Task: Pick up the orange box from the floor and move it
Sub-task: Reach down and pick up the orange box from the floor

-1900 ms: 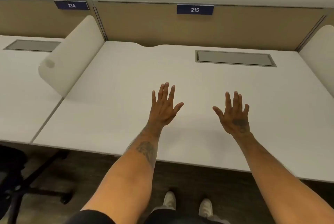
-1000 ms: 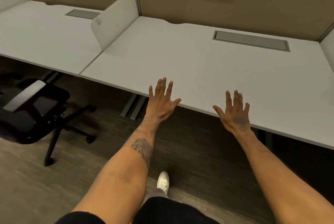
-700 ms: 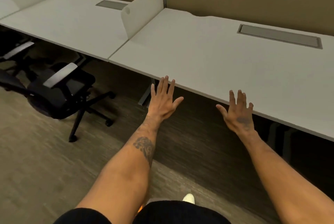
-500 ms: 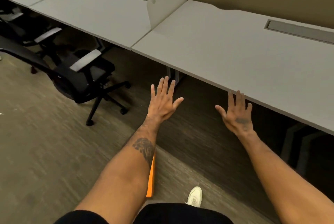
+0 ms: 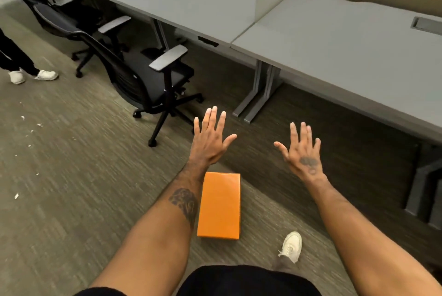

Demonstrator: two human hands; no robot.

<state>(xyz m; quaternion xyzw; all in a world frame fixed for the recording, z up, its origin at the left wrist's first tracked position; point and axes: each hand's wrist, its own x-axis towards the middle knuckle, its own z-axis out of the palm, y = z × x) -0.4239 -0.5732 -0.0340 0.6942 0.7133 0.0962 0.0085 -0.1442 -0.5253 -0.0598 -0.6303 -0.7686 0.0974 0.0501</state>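
Note:
An orange box (image 5: 219, 206) lies flat on the carpet, long side pointing away from me, just in front of my feet. My left forearm crosses over its left edge. My left hand (image 5: 210, 141) is stretched out beyond the box's far end, fingers spread, holding nothing. My right hand (image 5: 301, 152) hovers to the right of the box, also spread and empty. Neither hand touches the box.
A black office chair (image 5: 146, 73) stands to the left ahead, a second one behind it. Grey desks (image 5: 334, 44) run along the right, with metal legs (image 5: 259, 94) near my hands. Another person's legs and white shoes (image 5: 28, 75) are at far left. My white shoe (image 5: 291, 246) is beside the box.
My view has swung left and down from the desk top to the floor. The orange box has come fully into sight under my left arm. Both hands stay spread and empty.

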